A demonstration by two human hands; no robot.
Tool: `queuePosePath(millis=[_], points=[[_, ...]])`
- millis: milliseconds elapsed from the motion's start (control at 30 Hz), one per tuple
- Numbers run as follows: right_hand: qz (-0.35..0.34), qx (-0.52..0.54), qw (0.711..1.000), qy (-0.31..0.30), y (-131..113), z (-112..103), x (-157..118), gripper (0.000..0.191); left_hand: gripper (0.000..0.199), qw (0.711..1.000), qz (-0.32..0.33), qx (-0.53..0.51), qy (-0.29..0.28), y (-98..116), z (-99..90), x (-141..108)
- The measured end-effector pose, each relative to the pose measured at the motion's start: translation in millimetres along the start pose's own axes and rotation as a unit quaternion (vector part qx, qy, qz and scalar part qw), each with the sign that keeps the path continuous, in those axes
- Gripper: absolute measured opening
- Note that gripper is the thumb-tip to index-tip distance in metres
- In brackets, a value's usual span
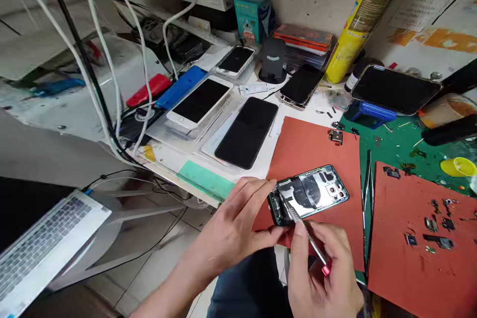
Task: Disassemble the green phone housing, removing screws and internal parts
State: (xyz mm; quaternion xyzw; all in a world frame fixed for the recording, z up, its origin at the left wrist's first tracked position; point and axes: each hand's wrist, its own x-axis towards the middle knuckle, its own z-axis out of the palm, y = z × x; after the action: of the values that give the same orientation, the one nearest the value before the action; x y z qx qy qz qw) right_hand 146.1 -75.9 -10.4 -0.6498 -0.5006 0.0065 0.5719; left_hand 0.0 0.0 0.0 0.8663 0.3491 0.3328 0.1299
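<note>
An opened phone housing [324, 200] lies on a red-brown mat [309, 139], its inside facing up and its camera openings at the right end. My left hand [238, 216] grips the housing's left end between fingers and thumb. Held like a pen in my right hand [324, 268] is a thin metal tool [311, 242] with a red end. The tool's tip reaches the inside of the housing near its left end; whether it touches a part there is too small to tell.
Several phones, such as a black one [246, 132] and a white one [200, 102], lie behind. Small parts [443, 242] dot a second mat [402, 268] at right. A yellow can [354, 30] stands behind; cables [95, 64] hang at left above a laptop [48, 253].
</note>
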Motion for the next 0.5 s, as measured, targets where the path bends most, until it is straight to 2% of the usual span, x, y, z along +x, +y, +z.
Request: queuePosePath(millis=[267, 333, 433, 500], points=[[0.039, -0.031, 0.999, 0.013, -16, -2, 6, 0.022, 0.057, 1.000, -0.023, 0.017, 0.005, -1, 1.2, -1], [0.081, -0.034, 0.996, 0.015, -20, -3, 7, 0.016, 0.060, 1.000, -0.029, 0.010, -0.004, -2, 0.1, -3], [0.180, -0.021, 0.983, 0.038, -26, -9, 9, 0.013, 0.066, 0.999, -0.035, -0.017, -0.013, -3, -3.1, -5], [0.255, -0.019, 0.965, 0.052, -29, -13, 11, 0.023, 0.052, 0.998, -0.048, -0.039, 0.005, -4, -5.2, -4]])
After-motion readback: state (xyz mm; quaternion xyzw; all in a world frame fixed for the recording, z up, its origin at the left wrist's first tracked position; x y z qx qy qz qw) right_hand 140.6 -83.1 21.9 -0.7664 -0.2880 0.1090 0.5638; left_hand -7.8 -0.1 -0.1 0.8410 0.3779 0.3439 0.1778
